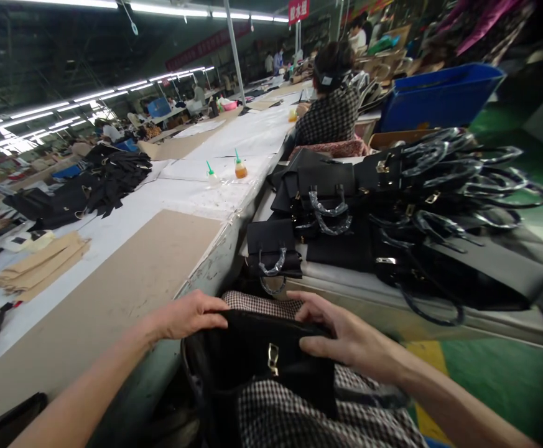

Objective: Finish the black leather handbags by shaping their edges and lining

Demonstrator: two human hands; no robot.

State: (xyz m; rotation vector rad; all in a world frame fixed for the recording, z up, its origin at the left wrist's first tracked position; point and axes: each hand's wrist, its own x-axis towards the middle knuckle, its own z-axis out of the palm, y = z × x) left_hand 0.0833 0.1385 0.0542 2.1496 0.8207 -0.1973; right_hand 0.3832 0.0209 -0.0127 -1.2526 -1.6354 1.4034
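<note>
A black handbag (234, 354) with a gold-coloured metal clasp rests on my lap, over black-and-white checked cloth (280, 410). Its upper edge is pinched at the left corner between the thumb and fingers of my left hand (196, 316). On the opposite side, my right hand (331, 326) grips the same edge, thumb on the near face and fingers behind it. The bag's lower part is partly hidden by the checked cloth.
Beside me runs a long white table (196, 199) with a brown board (126, 298) and two green-tipped bottles (240, 167). Black handbags (322, 183) with wrapped handles pile up at right. A seated co-worker (329, 106) and a blue bin (439, 93) are beyond.
</note>
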